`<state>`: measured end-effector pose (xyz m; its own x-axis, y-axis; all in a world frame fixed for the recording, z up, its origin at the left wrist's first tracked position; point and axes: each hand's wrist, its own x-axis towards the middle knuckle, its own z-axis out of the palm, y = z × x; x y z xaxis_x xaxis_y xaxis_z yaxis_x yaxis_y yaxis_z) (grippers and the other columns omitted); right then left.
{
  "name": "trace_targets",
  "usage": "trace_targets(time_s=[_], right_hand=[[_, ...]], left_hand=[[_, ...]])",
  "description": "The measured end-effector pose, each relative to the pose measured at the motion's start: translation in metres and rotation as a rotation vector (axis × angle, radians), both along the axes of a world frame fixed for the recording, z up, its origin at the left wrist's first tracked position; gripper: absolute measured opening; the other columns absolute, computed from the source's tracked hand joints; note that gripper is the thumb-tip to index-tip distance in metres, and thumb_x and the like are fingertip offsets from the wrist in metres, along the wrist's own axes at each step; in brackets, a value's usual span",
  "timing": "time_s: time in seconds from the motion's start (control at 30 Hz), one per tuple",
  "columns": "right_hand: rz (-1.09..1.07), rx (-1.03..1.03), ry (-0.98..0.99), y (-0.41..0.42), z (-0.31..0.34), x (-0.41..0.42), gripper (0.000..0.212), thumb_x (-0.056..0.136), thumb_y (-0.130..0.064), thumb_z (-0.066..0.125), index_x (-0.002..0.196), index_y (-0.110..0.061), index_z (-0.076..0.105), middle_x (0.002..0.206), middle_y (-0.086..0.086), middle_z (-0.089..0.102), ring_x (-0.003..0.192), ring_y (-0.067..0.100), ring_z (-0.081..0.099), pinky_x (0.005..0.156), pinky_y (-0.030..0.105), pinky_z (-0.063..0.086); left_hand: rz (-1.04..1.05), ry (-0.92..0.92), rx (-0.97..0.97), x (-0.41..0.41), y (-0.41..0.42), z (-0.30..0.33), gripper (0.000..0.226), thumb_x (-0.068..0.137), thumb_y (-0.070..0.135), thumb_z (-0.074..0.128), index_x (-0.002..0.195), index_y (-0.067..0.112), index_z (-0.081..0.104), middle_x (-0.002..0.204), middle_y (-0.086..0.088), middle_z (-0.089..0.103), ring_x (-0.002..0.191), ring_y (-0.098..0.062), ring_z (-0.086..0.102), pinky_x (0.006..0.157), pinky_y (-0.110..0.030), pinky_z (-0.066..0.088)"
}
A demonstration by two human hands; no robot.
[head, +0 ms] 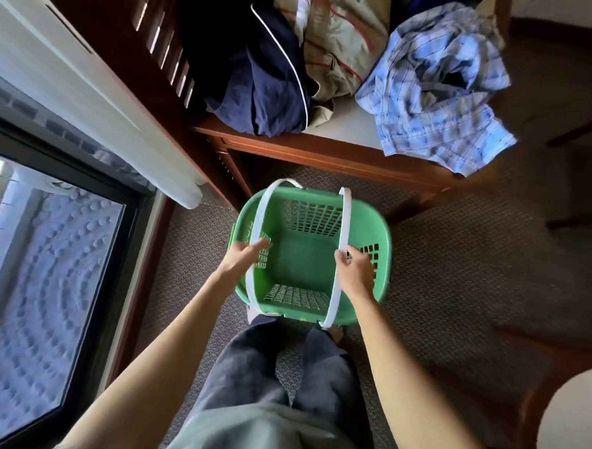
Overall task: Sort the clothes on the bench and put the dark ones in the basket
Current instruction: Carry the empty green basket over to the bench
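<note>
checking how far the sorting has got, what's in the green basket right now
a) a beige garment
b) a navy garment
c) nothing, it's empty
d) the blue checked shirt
c: the green basket shows only its bare floor and slotted walls, while the navy garment, the beige garment and the blue checked shirt all lie on the bench.

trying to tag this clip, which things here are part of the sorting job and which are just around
Part of the job:
- green basket, nothing in it
- navy garment on the bench
- beige garment
- blue plaid shirt
- left hand, open at the left handle
- right hand, on the right handle

Just around:
- window
- carpet
- chair, lower right
</note>
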<state>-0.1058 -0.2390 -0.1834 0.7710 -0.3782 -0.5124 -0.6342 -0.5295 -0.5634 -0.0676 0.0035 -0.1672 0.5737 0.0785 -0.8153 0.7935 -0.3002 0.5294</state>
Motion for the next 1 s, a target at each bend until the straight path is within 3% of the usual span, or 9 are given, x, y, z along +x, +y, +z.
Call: trace_targets(time_s=[0.07, 0.17, 0.3, 0.43, 0.63, 0.77, 0.83, 0.9, 1.0], right_hand=[[0.029, 0.036, -0.008, 0.005, -0.001, 0.0, 0.028, 0.098, -0.023, 0.058, 0.084, 0.0, 0.066, 0.059, 0.011, 0.055, 0.06, 0.029, 0.052, 0.051, 0.033, 0.034], [-0.043, 0.204, 0.059, 0.002, -0.003, 0.005, 0.031, 0.096, -0.029, 0.062, 0.079, -0.003, 0.065, 0.072, 0.013, 0.059, 0.07, 0.027, 0.056, 0.06, 0.033, 0.041], [-0.302, 0.719, 0.239, -0.01, 0.0, 0.02, 0.049, 0.094, -0.057, 0.055, 0.108, -0.013, 0.072, 0.092, 0.005, 0.07, 0.084, 0.022, 0.068, 0.077, 0.037, 0.05], [-0.298, 0.795, 0.241, -0.016, -0.006, 0.043, 0.067, 0.093, -0.07, 0.041, 0.113, -0.013, 0.07, 0.096, 0.01, 0.072, 0.089, 0.025, 0.068, 0.089, 0.045, 0.049], [-0.386, 0.846, 0.251, -0.001, -0.005, 0.066, 0.061, 0.092, -0.063, 0.052, 0.117, -0.009, 0.059, 0.096, 0.02, 0.071, 0.084, 0.037, 0.071, 0.069, 0.045, 0.059], [-0.391, 0.779, 0.207, 0.005, -0.008, 0.063, 0.051, 0.098, -0.054, 0.05, 0.114, -0.007, 0.064, 0.092, 0.019, 0.075, 0.074, 0.035, 0.073, 0.057, 0.038, 0.058], [-0.4, 0.702, 0.124, 0.012, -0.011, 0.058, 0.051, 0.1, -0.052, 0.048, 0.103, -0.004, 0.065, 0.073, 0.015, 0.074, 0.055, 0.028, 0.068, 0.046, 0.03, 0.05], [-0.432, 0.647, 0.078, 0.019, -0.009, 0.053, 0.052, 0.099, -0.053, 0.049, 0.083, -0.005, 0.061, 0.053, 0.006, 0.059, 0.038, 0.019, 0.05, 0.038, 0.024, 0.034], [-0.467, 0.608, 0.064, 0.024, -0.007, 0.043, 0.052, 0.098, -0.056, 0.048, 0.07, -0.013, 0.047, 0.047, -0.003, 0.039, 0.034, 0.011, 0.032, 0.037, 0.021, 0.025]], left_hand=[[-0.131, 0.019, -0.07, 0.002, -0.017, 0.011, 0.048, 0.076, 0.061, 0.068, 0.091, 0.016, 0.062, 0.077, -0.004, 0.058, 0.071, -0.019, 0.051, 0.074, -0.031, 0.04], [-0.219, 0.023, -0.095, 0.004, -0.042, 0.012, 0.033, 0.093, 0.05, 0.063, 0.105, 0.019, 0.066, 0.085, -0.001, 0.062, 0.077, -0.015, 0.056, 0.086, -0.035, 0.049], [-0.198, 0.025, -0.106, 0.017, -0.06, 0.005, 0.045, 0.091, 0.052, 0.064, 0.115, 0.014, 0.069, 0.104, -0.009, 0.071, 0.094, -0.021, 0.064, 0.085, -0.034, 0.051], [-0.14, -0.006, -0.124, 0.037, -0.071, 0.001, 0.051, 0.097, 0.05, 0.057, 0.129, 0.011, 0.062, 0.118, -0.009, 0.071, 0.109, -0.024, 0.065, 0.076, -0.03, 0.048], [-0.042, 0.031, -0.199, 0.056, -0.075, -0.012, 0.051, 0.094, 0.056, 0.058, 0.13, 0.021, 0.064, 0.109, -0.005, 0.074, 0.097, -0.023, 0.065, 0.086, -0.038, 0.048], [0.022, 0.036, -0.231, 0.055, -0.077, -0.016, 0.039, 0.093, 0.061, 0.056, 0.106, 0.027, 0.073, 0.087, -0.002, 0.068, 0.082, -0.019, 0.062, 0.078, -0.036, 0.047], [0.048, 0.082, -0.282, 0.051, -0.079, -0.015, 0.042, 0.098, 0.058, 0.049, 0.098, 0.021, 0.07, 0.079, -0.004, 0.067, 0.074, -0.022, 0.064, 0.075, -0.039, 0.052], [0.096, 0.122, -0.288, 0.047, -0.08, -0.011, 0.046, 0.102, 0.053, 0.045, 0.092, 0.012, 0.064, 0.071, -0.007, 0.065, 0.06, -0.023, 0.063, 0.063, -0.034, 0.054], [0.138, 0.149, -0.287, 0.038, -0.078, -0.004, 0.047, 0.105, 0.046, 0.044, 0.082, 0.009, 0.059, 0.062, -0.009, 0.058, 0.047, -0.02, 0.053, 0.051, -0.027, 0.047]])
